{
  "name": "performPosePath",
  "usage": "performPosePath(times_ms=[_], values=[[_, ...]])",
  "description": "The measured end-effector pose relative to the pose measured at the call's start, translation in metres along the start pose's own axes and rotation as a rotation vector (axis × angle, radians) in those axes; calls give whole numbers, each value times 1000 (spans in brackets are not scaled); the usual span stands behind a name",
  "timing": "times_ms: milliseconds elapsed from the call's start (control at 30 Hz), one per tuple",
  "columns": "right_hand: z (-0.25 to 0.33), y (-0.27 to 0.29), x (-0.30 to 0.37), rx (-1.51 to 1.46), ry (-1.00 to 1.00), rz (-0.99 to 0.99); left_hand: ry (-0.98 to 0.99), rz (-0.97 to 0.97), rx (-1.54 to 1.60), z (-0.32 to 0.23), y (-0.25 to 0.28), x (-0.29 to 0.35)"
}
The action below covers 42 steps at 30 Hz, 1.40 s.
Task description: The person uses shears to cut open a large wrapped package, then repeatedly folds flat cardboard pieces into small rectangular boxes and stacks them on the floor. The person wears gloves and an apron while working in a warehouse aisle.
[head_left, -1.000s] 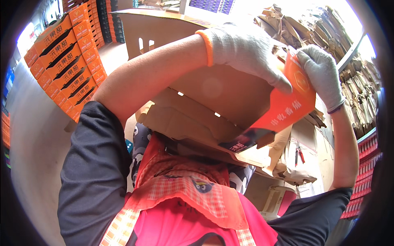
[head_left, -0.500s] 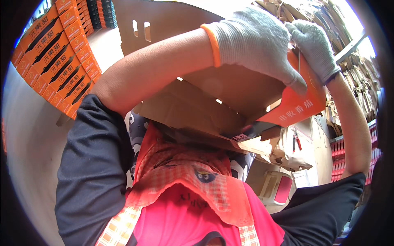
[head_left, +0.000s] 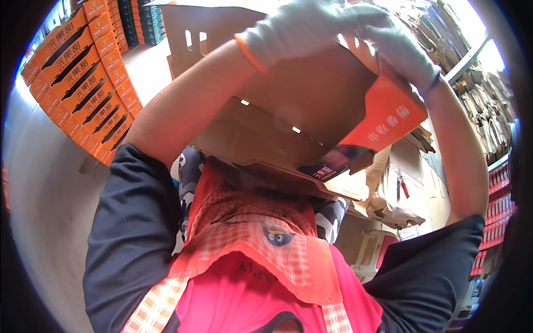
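A part-folded cardboard box (head_left: 300, 83) lies across my lap, brown inside, with a printed orange end panel (head_left: 388, 111) on its right. My left hand (head_left: 302, 30), in a grey knitted glove with an orange cuff, reaches over the box's far edge; motion smears its fingers. My right hand (head_left: 397, 47), gloved alike, curls over the far corner above the orange panel. The hands meet there and overlap, hiding that corner. Slots and two hand holes show in the brown card.
Stacked orange boxes (head_left: 83, 83) stand at the left. Piles of flat cardboard (head_left: 477, 105) fill the right side, above red boxes (head_left: 499, 211). Red-handled pliers (head_left: 402, 186) hang by a pale bag (head_left: 402, 205) right of my lap. A light plastic stool (head_left: 372, 252) sits below.
My left hand has moved up and left, off the orange panel, toward the far edge. My right hand has shifted left to meet it. The orange panel has tilted and moved slightly left.
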State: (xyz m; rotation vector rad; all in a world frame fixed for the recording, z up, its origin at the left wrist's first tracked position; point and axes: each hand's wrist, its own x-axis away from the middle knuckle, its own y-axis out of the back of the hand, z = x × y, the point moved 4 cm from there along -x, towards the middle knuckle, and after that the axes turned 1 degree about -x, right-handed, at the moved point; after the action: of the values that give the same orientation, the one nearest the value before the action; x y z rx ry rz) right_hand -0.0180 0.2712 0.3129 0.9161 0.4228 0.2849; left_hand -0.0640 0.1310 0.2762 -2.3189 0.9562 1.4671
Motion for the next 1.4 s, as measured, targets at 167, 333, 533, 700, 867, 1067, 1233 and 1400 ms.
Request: performPosePath(times_ms=[167, 333, 533, 700, 867, 1067, 1233, 1400], values=[[22, 2, 12, 295, -320, -134, -192, -21, -257, -8, 36, 50], [-80, 42, 73, -629, -254, -205, -79, 382, -552, -54, 24, 165], [-236, -98, 129, -1258, -537, -382, 19, 146, -791, -57, 13, 120], [-219, -87, 135, -995, -530, -608, -365, 85, -618, -27, -86, 34], [-105, 46, 145, -527, -10, -954, -464, -211, -341, -4, -147, 17], [-23, 35, 121, -115, -298, -403, -380, -394, -233, 9, -149, 31], [-23, 41, 95, -255, -532, -283, 182, -180, -136, 33, -154, 60], [-20, 27, 55, 227, -340, -161, 195, -62, -140, 37, -145, 71]])
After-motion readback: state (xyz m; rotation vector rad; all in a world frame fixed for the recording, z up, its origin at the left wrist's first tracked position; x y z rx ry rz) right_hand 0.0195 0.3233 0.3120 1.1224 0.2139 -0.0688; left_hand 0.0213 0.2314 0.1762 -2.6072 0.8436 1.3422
